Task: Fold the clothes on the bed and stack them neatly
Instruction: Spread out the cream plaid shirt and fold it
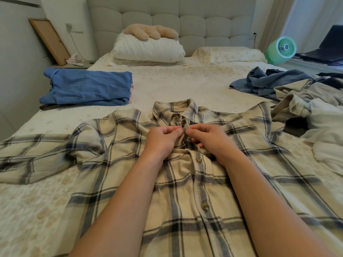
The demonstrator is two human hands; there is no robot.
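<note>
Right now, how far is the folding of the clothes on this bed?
Done: a folded stack topped by blue denim lies at the left. In hand: the plaid shirt lies spread flat, unfolded; the left hand and right hand pinch its placket near the collar, seemingly at a button. Left: a rumpled pile of clothes at the right.

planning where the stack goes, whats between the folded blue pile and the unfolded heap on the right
Head view: between the folded blue pile and unfolded heap lies only bare bedspread.
</note>
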